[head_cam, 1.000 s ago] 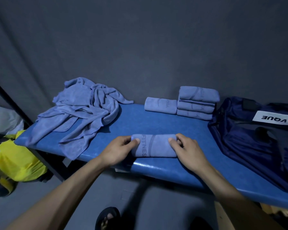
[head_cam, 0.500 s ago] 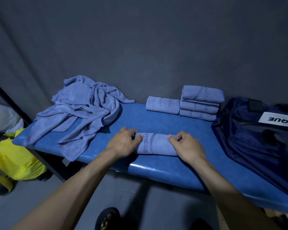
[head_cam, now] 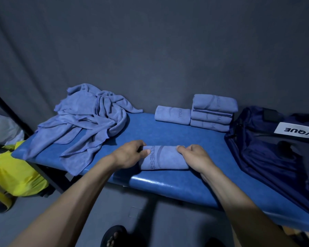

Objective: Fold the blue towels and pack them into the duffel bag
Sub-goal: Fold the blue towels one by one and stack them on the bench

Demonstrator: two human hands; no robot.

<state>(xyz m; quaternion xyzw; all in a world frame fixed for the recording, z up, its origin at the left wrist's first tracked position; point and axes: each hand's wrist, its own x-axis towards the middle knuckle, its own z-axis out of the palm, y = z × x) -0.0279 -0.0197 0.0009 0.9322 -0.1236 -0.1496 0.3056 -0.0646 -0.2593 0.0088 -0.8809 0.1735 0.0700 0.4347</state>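
The folded towel (head_cam: 163, 160) lies in front of me near the front edge of the blue table (head_cam: 168, 184), the word "FITNESS" running across its left half. My left hand (head_cam: 128, 155) grips its left end, thumb pressed on top by the lettering and fingers curled over the far side. My right hand (head_cam: 194, 158) holds the right end, fingers bent over the top edge and palm against the cloth. Both hands have the towel clamped between them, flat on the table.

Further back, against the grey curtain (head_cam: 150, 50), one folded towel (head_cam: 172, 114) lies alone, and just beside it on the right stands a stack of folded towels (head_cam: 212, 113). To my left a heap of loose towels (head_cam: 86, 120) sprawls over the table's far corner, with one edge hanging off the front.

On the right end of the table sits the dark navy duffel bag (head_cam: 268, 148), its top gaping open, a white label (head_cam: 296, 130) reading "LVQUE" upside down on it.

Off the table's left end, something yellow (head_cam: 16, 175) lies on the floor. Down below, my sandal (head_cam: 114, 236) shows on the grey floor.
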